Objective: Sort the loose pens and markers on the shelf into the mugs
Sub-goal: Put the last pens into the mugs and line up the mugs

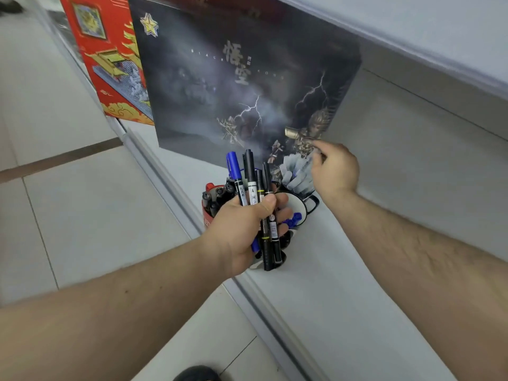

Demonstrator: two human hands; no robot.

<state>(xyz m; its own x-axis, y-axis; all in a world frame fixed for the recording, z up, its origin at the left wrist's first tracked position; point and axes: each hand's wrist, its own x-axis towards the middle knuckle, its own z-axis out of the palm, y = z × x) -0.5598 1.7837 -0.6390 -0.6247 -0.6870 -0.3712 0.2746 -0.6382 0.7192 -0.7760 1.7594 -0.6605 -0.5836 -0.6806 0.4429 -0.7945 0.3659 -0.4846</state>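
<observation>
Four markers [254,188] clamped in left hand [242,232] over red mug [210,213]; right hand [334,171] pinching pen into far mug [299,199]. Next: dropping markers in tip-down.

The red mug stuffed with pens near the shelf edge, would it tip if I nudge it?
Possibly. The red mug stands close to the shelf's front edge, and the dark pens packed in it rise above its rim, probably making it top-heavy. The shelf looks smooth, so it may slide before tipping.
</observation>
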